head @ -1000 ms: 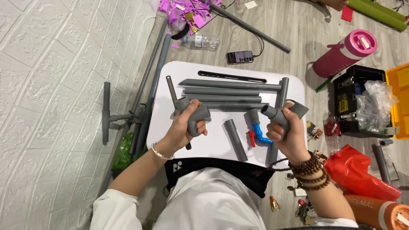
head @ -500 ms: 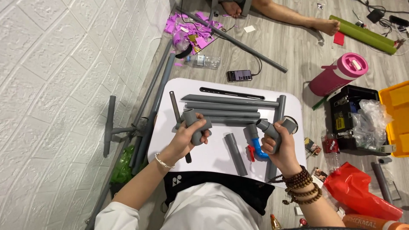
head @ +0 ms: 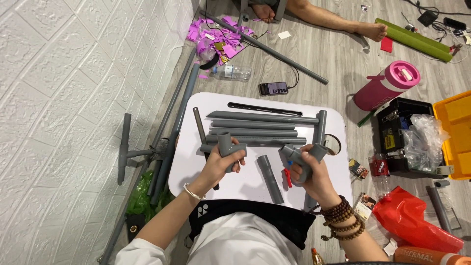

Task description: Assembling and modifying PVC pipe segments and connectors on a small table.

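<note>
A person sits on the floor at a small white table (head: 191,162) with round corners. The left hand (head: 218,167) is wrapped around a grey pipe tee (head: 229,147) and holds it up just over the table. The right hand (head: 314,174) grips a grey pipe joint (head: 299,156) above the right side of the table. Between the two hands a short grey pipe (head: 270,177) lies flat on the table. Just beside it is a small red and blue thing (head: 286,175), partly hidden by the right hand.

Long grey pipes (head: 255,125) lie side by side across the far half of the table. The table stands on a grey wood floor (head: 333,54), next to a white brick wall (head: 64,73). On the floor beyond the table are a phone (head: 274,88), a clear bottle (head: 234,72) and pink paper scraps (head: 211,32). To the right sit a pink flask (head: 385,86), a black toolbox (head: 392,132), a yellow box (head: 456,127) and a red bag (head: 417,221). Another person's bare foot (head: 375,30) rests on the floor far off.
</note>
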